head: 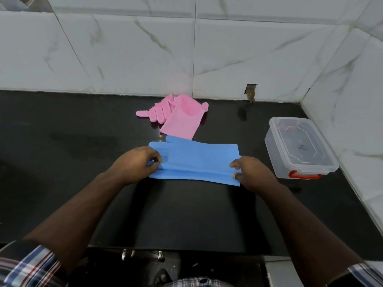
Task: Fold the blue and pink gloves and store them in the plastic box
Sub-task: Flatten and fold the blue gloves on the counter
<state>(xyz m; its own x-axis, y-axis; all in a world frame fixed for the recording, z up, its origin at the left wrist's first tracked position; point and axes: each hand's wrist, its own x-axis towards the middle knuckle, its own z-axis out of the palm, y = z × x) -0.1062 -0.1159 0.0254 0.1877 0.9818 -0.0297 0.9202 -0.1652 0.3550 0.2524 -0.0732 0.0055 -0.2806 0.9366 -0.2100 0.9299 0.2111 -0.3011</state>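
Observation:
The blue gloves (196,160) lie flat and stacked lengthwise on the black counter (62,162), near edge partly folded up. My left hand (138,164) pinches their finger end on the left. My right hand (250,172) pinches the cuff end on the right. The pink gloves (178,118) lie loosely overlapped behind the blue ones, close to the wall. The clear plastic box (300,148) with a lid and a red latch stands at the right, by the side wall.
White marble-look tiles (145,54) form the back wall and the right wall. A small hole (251,92) breaks the back wall at counter level. The counter's front edge runs below my forearms, with dark fittings underneath.

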